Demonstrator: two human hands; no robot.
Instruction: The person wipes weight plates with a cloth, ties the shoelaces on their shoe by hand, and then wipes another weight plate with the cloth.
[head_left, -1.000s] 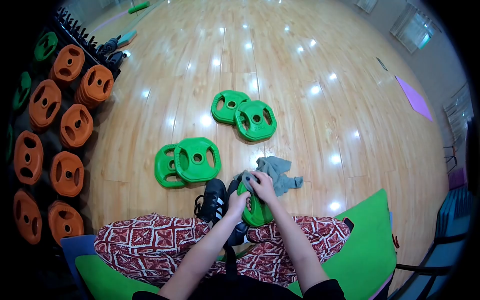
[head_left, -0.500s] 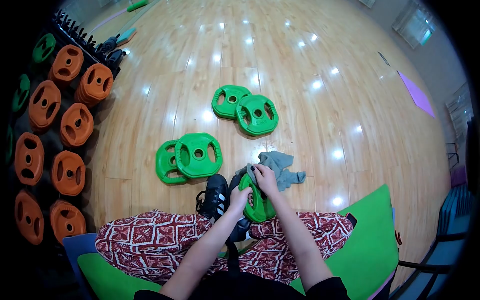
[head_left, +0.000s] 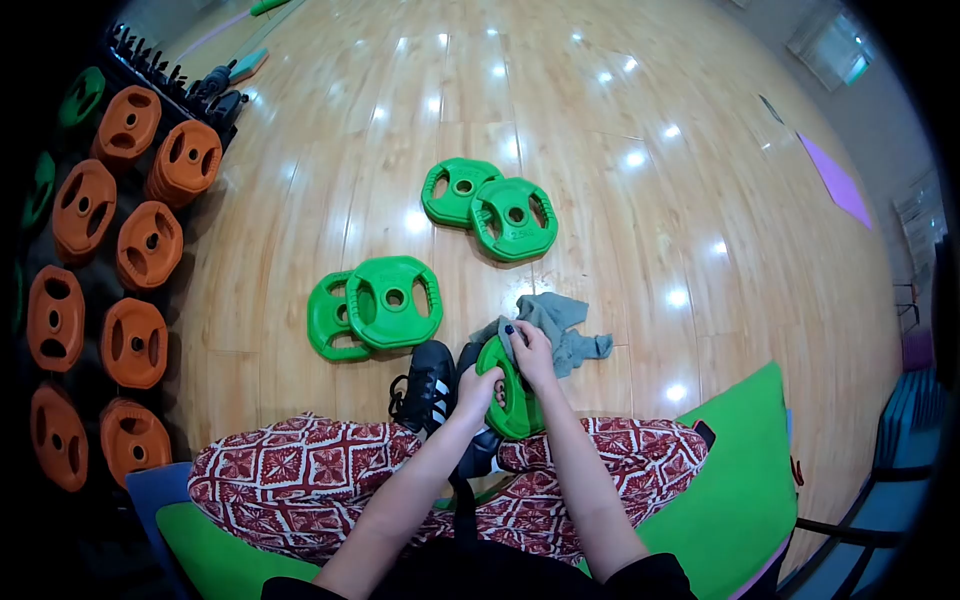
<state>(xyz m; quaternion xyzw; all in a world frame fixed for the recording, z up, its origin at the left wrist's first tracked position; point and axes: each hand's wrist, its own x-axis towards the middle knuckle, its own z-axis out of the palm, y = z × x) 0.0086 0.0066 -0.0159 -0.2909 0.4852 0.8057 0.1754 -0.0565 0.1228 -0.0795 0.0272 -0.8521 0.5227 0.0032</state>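
A green weight plate (head_left: 522,408) stands tilted between my legs, close to the black shoes (head_left: 430,385). My left hand (head_left: 480,392) grips it, with the fingers wrapped through a handle opening. My right hand (head_left: 530,352) is closed on a grey cloth (head_left: 566,336) and presses part of it against the plate's upper edge. The rest of the cloth lies crumpled on the floor just beyond. Ahead and to the left, two overlapping green plates (head_left: 395,298) lie flat. Another overlapping pair of green plates (head_left: 513,217) lies farther ahead.
A rack on the left holds several orange weight plates (head_left: 135,343) and a few green ones. Dumbbells (head_left: 215,82) sit at its far end. Under my legs is a green mat (head_left: 740,480). A purple mat (head_left: 833,180) lies far right on the wooden floor (head_left: 660,250).
The view has shifted slightly, so the floor plates appear a little higher. My right hand, with the cloth, stays at the plate's upper edge; my left hand keeps its grip.
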